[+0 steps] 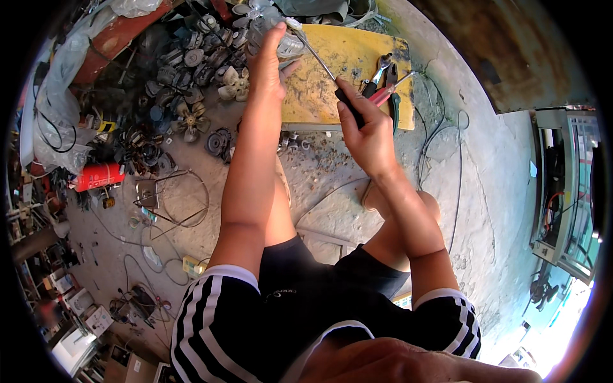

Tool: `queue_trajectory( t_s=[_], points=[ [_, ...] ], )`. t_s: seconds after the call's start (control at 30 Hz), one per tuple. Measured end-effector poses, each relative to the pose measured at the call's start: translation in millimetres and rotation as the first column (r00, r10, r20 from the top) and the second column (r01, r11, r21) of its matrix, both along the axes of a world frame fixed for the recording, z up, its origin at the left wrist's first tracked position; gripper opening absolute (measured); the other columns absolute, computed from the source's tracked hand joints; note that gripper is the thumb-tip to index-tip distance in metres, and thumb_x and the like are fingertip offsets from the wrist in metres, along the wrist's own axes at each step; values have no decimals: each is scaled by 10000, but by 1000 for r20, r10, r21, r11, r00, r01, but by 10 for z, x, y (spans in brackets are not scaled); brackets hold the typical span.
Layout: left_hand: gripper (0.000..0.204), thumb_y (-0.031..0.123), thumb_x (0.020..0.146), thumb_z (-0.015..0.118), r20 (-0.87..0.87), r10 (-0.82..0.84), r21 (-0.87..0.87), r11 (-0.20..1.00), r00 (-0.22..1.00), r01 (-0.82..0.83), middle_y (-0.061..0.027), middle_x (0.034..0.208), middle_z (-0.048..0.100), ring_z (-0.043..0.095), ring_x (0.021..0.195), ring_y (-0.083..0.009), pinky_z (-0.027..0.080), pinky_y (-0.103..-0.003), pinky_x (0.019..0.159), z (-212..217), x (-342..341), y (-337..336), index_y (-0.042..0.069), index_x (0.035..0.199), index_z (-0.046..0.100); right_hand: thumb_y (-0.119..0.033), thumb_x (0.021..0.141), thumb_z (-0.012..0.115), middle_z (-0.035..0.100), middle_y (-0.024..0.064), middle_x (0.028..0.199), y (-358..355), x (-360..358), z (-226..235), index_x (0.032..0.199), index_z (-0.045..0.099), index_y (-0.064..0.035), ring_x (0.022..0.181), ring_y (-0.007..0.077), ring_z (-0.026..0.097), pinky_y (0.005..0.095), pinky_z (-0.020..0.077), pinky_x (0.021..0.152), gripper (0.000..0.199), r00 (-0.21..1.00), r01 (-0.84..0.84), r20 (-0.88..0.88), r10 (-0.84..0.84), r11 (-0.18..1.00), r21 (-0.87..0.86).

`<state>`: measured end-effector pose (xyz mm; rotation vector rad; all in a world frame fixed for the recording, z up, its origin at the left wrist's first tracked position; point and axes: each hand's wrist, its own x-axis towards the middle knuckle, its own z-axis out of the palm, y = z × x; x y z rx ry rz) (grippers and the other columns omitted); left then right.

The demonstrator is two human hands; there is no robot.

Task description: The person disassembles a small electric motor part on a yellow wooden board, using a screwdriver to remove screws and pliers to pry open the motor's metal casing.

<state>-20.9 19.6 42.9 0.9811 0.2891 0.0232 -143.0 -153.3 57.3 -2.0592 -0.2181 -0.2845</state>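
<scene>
My left hand (265, 73) reaches to the far edge of a worn yellow board (345, 57), fingers closed round a grey, ribbed part (290, 46) that looks like a small motor. The hand hides much of it. In my right hand (369, 137) is a screwdriver (319, 59), gripped by its black handle. Its long metal shaft slants up and left, with the tip at the pale top of the grey part. Just right of the screwdriver, pliers (391, 76) and an adjustable wrench (383, 62) lie on the board, beside a red-handled tool (383, 94).
Left of the board, motors and fan parts (191, 57) lie heaped on the floor. A red box (98, 177) and clear plastic sheeting (64, 108) are farther left. Cables (460, 172) cross the concrete at right, near a glass-fronted cabinet (565, 191).
</scene>
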Motion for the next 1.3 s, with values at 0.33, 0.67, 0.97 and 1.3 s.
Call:
queue_trajectory(
  t_s=[0.33,0.67,0.97,1.3],
  points=[
    [770,514,722,801,5,-51,-6,999,999,51,-116,1242,591,592,1125,-313,530,-504,931,58,15,11,97,1309,527,-101,961,621,694,92,1166,-318,170,219,1333,606,-47,1057,114,608,267,471,951,377,951,-134,-238,199,956,263],
    [753,492,731,801,-18,-101,35,994,995,101,-96,1268,584,580,1150,-276,500,-506,956,6,-14,-56,121,1325,524,-117,959,625,670,3,949,-369,166,299,1335,617,-73,797,62,565,233,487,731,379,922,-107,-335,196,958,265],
    [633,447,744,792,75,100,94,990,992,-107,-14,1226,599,588,1117,-201,481,-461,912,-32,-28,-210,197,1272,548,-130,957,630,705,17,921,-286,145,245,1312,624,-48,760,104,614,257,511,723,365,946,-70,-277,170,939,336],
    [674,473,730,798,28,130,114,985,991,-133,-33,1208,612,610,1076,-212,489,-449,916,-97,4,-174,150,1268,554,-49,925,638,720,166,1092,-54,37,171,1298,635,-53,916,237,703,315,539,867,373,999,38,24,-34,986,-164]
  ],
)
